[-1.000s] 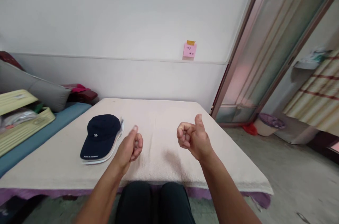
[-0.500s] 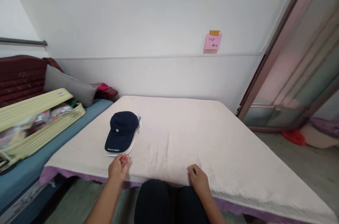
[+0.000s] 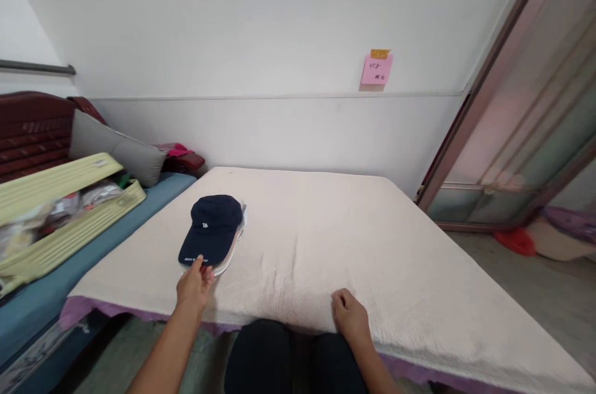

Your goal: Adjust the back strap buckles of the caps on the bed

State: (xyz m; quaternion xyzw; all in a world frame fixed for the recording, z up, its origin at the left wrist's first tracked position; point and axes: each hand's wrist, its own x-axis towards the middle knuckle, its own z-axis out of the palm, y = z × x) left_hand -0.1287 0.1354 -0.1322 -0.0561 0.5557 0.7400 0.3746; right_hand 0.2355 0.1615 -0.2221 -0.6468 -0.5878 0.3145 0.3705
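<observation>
The left hand (image 3: pixel 194 285), earlier just short of the navy baseball cap (image 3: pixel 215 223), now pinches its brim; the right hand (image 3: pixel 350 314) stays loosely curled near its knee (image 3: pixel 331 357).

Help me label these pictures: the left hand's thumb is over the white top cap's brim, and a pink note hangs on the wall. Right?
Not quite: the top cap is dark blue, not white, as the head view shows. The left hand does have its thumb over the brim, and a pink note hangs on the wall.
</observation>
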